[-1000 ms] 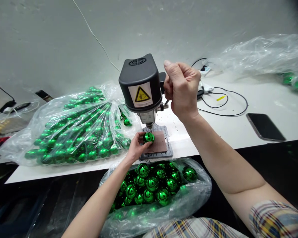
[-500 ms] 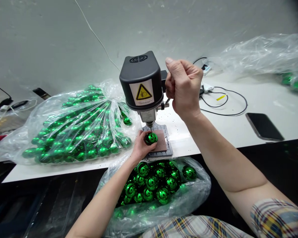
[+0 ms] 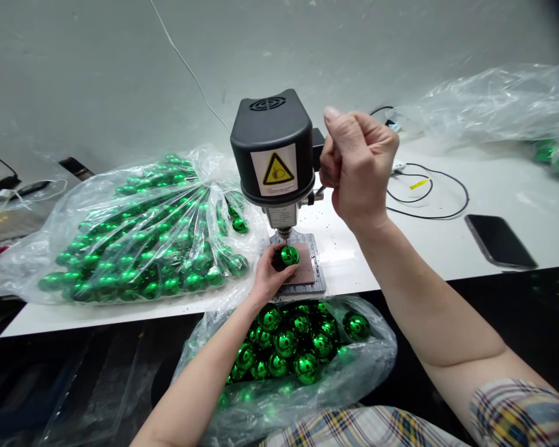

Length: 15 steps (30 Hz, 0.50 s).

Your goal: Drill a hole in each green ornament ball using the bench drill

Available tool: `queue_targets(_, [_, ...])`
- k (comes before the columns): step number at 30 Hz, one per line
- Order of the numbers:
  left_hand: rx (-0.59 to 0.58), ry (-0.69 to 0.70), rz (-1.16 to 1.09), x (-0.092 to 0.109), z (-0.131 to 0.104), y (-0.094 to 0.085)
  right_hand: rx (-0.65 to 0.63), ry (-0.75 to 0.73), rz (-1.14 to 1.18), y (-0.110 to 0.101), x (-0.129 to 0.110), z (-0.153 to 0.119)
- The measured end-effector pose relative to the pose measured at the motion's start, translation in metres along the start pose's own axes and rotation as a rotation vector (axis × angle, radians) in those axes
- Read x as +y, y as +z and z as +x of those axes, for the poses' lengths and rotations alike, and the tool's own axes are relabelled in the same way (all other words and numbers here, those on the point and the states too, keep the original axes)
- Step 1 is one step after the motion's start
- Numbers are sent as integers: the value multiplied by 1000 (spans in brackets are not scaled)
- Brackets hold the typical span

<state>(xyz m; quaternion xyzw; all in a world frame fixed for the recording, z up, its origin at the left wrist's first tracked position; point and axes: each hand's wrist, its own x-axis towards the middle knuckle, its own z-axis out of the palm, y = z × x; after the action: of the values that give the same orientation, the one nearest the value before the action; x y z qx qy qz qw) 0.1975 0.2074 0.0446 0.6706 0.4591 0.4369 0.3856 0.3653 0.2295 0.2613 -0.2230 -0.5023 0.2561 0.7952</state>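
Note:
A black benchtop drill press (image 3: 274, 146) with a yellow warning label stands before me. My left hand (image 3: 272, 273) grips a shiny green ball (image 3: 289, 254) between thumb and fingers, under the chuck (image 3: 285, 232). The ball is over a reddish-brown pad (image 3: 304, 267) on the grey base plate (image 3: 320, 279). Whether the drill tip touches the ball is hard to see. To the right of the motor housing, my right hand (image 3: 361, 164) is closed in a fist around the press lever, whose grip it hides; the metal hub (image 3: 313, 197) shows below.
An open plastic bag (image 3: 372, 357) of green balls lies in front of me, below the white table (image 3: 428, 248). A big tied bag (image 3: 140, 242) of similar balls fills the left side. Rightward are a phone (image 3: 500, 241), a black cable (image 3: 466, 198) and more plastic wrapping (image 3: 489, 105).
The view has shifted slightly, so the press appears further right. My right fist has moved a little to the right of the housing. The ball in my left hand shows a brighter side.

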Motion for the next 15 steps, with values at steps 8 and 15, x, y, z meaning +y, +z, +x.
queue_targets(8, [0,2,-53,1,-1,1,1,-172,-107,-12,4,-36])
queue_targets(15, [12,11,-66,-1,0,2,-79,-344,-96,-32,21,-63])
